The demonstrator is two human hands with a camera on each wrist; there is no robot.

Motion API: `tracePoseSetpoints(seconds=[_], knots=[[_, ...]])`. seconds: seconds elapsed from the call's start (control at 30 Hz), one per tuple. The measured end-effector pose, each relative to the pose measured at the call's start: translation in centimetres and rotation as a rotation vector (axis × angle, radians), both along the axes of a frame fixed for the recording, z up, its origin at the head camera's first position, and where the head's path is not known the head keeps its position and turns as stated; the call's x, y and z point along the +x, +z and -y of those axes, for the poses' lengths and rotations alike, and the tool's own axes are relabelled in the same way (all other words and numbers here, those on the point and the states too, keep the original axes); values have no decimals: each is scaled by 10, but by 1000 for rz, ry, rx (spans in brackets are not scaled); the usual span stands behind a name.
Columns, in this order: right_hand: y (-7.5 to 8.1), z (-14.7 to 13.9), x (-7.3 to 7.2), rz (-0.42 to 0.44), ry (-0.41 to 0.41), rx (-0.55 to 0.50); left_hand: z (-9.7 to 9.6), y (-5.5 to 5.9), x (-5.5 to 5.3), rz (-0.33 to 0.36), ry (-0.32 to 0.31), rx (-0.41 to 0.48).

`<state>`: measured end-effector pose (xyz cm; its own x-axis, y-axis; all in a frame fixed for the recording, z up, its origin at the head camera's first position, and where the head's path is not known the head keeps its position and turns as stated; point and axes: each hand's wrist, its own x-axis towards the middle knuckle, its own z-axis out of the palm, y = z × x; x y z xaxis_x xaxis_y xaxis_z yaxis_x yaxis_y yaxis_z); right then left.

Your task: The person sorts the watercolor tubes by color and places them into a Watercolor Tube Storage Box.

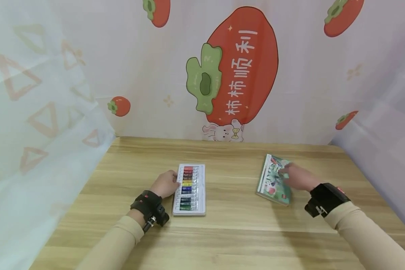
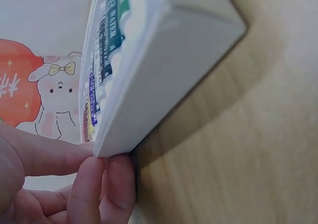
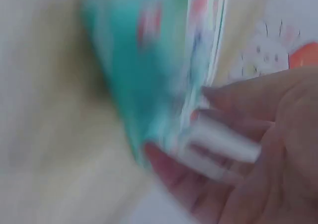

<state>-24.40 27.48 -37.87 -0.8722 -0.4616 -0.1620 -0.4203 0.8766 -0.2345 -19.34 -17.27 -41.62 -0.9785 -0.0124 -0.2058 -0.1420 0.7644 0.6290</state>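
Note:
A flat white box of paint tubes, in a row from red to green, lies on the left half of the table. My left hand pinches the box's left edge, and the left wrist view shows the fingertips together at a corner of its white side. To the right lies a green book with a colourful cover. Over its right edge is my right hand, blurred. In the right wrist view its fingers are spread apart at the book; exact contact is too blurred to tell.
Both items lie on a wood-grain table. A printed curtain with persimmon drawings hangs behind the far edge, and pale cloth also flanks the table on both sides. Bands with small cameras are strapped to both wrists.

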Motion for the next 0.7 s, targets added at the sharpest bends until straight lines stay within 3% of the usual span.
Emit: tracePoseSetpoints(seconds=[0.13,0.23,0.3,0.4,0.5,0.6,0.7], knots=[[-1,-5,-15,-52,158,81,0,0,0,1,2,8],[-10,-4,-26,-40,268,169,0,-1,-1,8,-2,2],[-15,1,-33,5,294,202,0,-2,-3,5,-8,-14],[-17,13,-42,116,239,184,0,-2,-8,-6,-21,-26],[-14,24,-47,220,127,136,-2,0,-14,-10,-39,-32],[-14,27,-48,239,96,77,-1,2,-15,-24,-74,-47],[-16,22,-44,245,97,10,2,4,-5,-30,-92,-61]])
